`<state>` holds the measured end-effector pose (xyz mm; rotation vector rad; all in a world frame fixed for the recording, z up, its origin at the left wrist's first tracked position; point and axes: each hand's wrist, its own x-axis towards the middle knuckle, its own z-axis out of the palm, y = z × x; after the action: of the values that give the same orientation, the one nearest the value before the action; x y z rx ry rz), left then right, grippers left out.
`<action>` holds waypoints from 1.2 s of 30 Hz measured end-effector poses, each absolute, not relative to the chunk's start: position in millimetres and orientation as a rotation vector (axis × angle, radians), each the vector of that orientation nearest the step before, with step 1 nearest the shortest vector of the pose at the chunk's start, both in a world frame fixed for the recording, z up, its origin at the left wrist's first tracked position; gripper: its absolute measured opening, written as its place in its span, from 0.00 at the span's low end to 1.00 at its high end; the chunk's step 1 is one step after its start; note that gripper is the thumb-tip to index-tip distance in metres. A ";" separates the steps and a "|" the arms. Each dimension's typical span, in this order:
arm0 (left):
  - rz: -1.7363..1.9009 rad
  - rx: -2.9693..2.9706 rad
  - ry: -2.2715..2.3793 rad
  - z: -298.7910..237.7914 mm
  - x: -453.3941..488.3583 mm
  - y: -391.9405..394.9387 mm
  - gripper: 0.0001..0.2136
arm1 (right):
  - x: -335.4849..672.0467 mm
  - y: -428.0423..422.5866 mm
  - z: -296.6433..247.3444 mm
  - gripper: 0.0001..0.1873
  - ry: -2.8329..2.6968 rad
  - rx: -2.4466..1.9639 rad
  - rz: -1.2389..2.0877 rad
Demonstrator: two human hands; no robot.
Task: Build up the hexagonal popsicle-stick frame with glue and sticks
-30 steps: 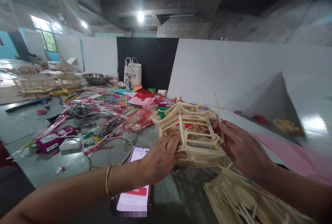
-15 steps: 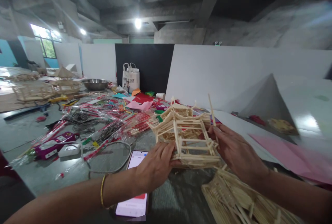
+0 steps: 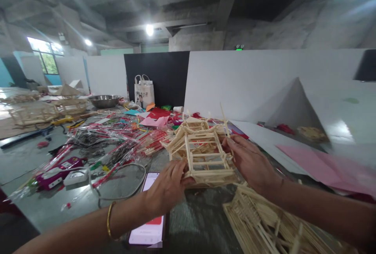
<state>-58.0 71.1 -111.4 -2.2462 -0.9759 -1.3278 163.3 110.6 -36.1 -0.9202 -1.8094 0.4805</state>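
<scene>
A small house-like model built of thin wooden sticks is held up just above the grey table. My left hand grips its lower left edge, fingers curled round the base. My right hand holds its right side and pinches a single loose stick that points upward. A flat lattice panel of the same sticks lies on the table under my right forearm.
A phone with a lit screen lies under my left wrist. Clear packets of red-tipped sticks, cables and a magenta tool litter the left. Coloured paper, a tote bag, a steel bowl, white boards and a pink sheet stand beyond.
The stick model and both hands have shifted slightly left and lower in view as the camera turned; the grips are unchanged.
</scene>
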 end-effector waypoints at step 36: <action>-1.299 -2.206 -1.333 -130.0 -85.3 60.2 0.14 | 144.2 102.4 -32.9 0.18 -1.879 -0.826 0.686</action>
<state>-85.3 60.2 -130.0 -2.2065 -1.3328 -1.2985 144.2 102.4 -32.9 -0.8262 -1.8790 0.6861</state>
